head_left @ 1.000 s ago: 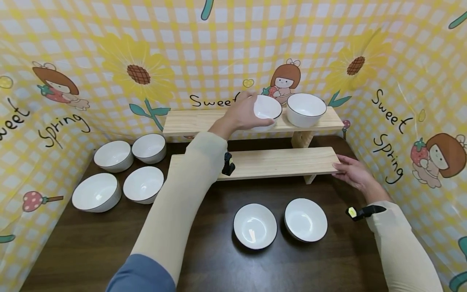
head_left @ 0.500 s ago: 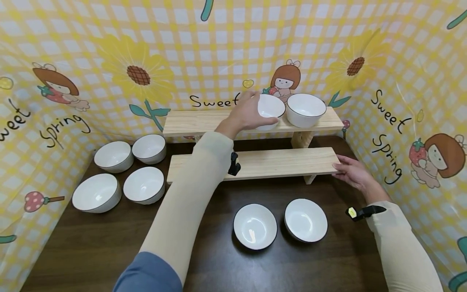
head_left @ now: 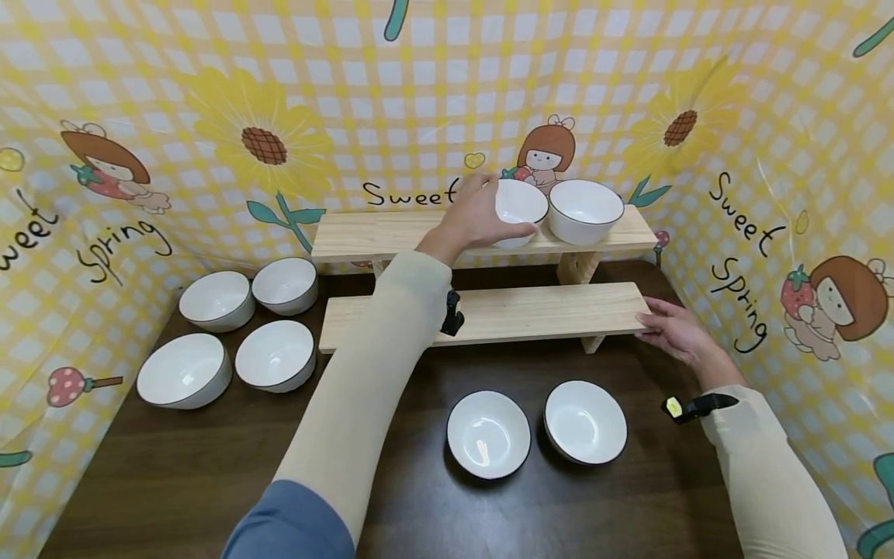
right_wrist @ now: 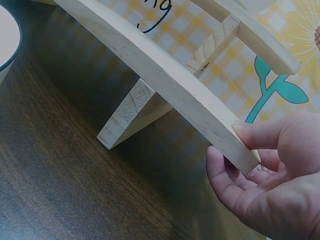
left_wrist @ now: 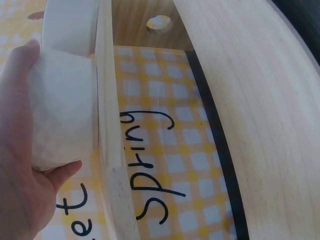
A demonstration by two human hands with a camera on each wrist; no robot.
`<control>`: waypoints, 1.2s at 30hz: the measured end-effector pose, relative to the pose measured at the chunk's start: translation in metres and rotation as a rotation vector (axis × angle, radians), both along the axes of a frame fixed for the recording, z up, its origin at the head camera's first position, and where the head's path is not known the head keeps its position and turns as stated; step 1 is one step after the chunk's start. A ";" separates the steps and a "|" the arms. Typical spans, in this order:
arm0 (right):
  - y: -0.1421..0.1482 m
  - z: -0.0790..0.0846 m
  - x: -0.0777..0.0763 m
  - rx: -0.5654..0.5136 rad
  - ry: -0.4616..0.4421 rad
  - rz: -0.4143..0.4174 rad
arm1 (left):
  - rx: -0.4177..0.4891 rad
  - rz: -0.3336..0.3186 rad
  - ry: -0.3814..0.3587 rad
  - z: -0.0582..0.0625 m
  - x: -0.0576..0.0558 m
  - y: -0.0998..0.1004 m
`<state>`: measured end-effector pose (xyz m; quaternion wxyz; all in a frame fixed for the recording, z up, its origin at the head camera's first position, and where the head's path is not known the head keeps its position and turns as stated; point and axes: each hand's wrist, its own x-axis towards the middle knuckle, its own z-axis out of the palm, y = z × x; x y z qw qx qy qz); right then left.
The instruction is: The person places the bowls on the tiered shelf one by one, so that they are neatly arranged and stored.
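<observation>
My left hand [head_left: 476, 213] grips a white bowl [head_left: 520, 203] with a dark rim on the upper wooden shelf [head_left: 377, 233]. In the left wrist view this bowl [left_wrist: 62, 110] sits against the board, thumb and fingers around its side. A second white bowl [head_left: 585, 211] stands right beside it on the same shelf. At the right end of the lower wooden shelf [head_left: 538, 312], my right hand [head_left: 673, 334] pinches the board's end. The right wrist view shows the thumb on top of this board [right_wrist: 170, 85] and curled fingers [right_wrist: 220, 170] underneath.
Two white bowls, a left one [head_left: 489, 433] and a right one [head_left: 585, 421], stand on the dark table [head_left: 412, 497] before the shelves. Several more bowls [head_left: 185, 370] are grouped at the left. A yellow checked cloth [head_left: 419, 93] hangs behind and at both sides.
My left hand has shifted slightly right along the upper shelf with its bowl, bringing it close against the neighbouring bowl. My right hand has stayed at the lower shelf's end.
</observation>
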<state>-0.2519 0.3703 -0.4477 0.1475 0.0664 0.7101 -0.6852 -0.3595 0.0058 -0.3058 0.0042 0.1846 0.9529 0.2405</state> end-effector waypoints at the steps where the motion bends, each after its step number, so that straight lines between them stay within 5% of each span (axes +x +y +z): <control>1: 0.000 0.000 0.000 -0.007 -0.001 -0.001 | -0.001 0.000 0.001 0.000 0.000 0.000; 18: 0.000 0.000 0.001 -0.018 0.000 -0.005 | -0.040 -0.005 0.023 0.001 0.000 0.001; 36: 0.000 -0.002 0.000 -0.002 0.006 -0.012 | -0.200 -0.108 0.180 0.005 0.005 -0.009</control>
